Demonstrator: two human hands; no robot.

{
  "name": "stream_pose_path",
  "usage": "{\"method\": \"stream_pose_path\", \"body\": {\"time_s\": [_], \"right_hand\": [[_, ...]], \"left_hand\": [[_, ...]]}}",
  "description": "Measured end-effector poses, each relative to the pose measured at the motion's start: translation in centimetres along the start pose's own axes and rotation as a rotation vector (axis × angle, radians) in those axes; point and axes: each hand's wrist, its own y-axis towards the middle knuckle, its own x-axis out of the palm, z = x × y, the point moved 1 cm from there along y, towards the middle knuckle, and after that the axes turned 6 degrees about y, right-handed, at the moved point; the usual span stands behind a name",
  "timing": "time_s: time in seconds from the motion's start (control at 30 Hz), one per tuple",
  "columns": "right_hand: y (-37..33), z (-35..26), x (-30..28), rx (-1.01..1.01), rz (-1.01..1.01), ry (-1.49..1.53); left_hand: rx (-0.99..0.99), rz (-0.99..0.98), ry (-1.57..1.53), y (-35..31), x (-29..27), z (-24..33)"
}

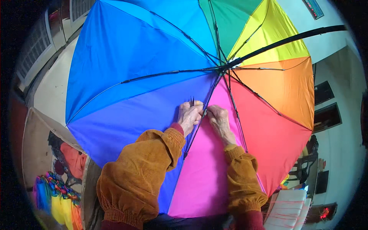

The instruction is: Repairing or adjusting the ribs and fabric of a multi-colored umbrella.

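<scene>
An open rainbow umbrella fills the view with its inner side toward me. Its black ribs spread from a hub, and the black shaft slants up to the right. My left hand is closed beside a rib between the violet and pink panels. Two dark, thin points of a small scissor-like tool stick up from its fingers. Across that rib, my right hand is closed in a pinch, its fingertips at the rib. Whatever those fingertips hold is too small to make out.
Folded rainbow umbrellas or cloth lie in a heap at the lower left, near a red-orange cloth. A pale stack with red strings stands at the lower right. Beyond the umbrella's left edge is a pale surface.
</scene>
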Motion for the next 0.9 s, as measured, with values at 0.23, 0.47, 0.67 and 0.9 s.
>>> {"method": "stream_pose_path", "body": {"time_s": [0.23, 0.47, 0.67, 0.9], "right_hand": [[-0.1, 0.1, 1.0, -0.032, 0.063, -0.056], [-0.3, -3.1, -0.9, -0.009, 0.301, -0.067], [-2.7, -5.3, 0.4, 0.201, 0.142, -0.117], [-3.3, -4.8, 1.3, 0.401, 0.065, -0.074]], "left_hand": [[-0.050, -0.009, 0.009, 0.3, 0.6, 0.1], [0.340, 0.245, 0.538, 1.9, 0.3, -0.5], [0.287, 0.298, 0.179, 0.1, 0.1, 0.0], [0.098, 0.170, 0.074, -0.5, 0.2, 0.6]]}}
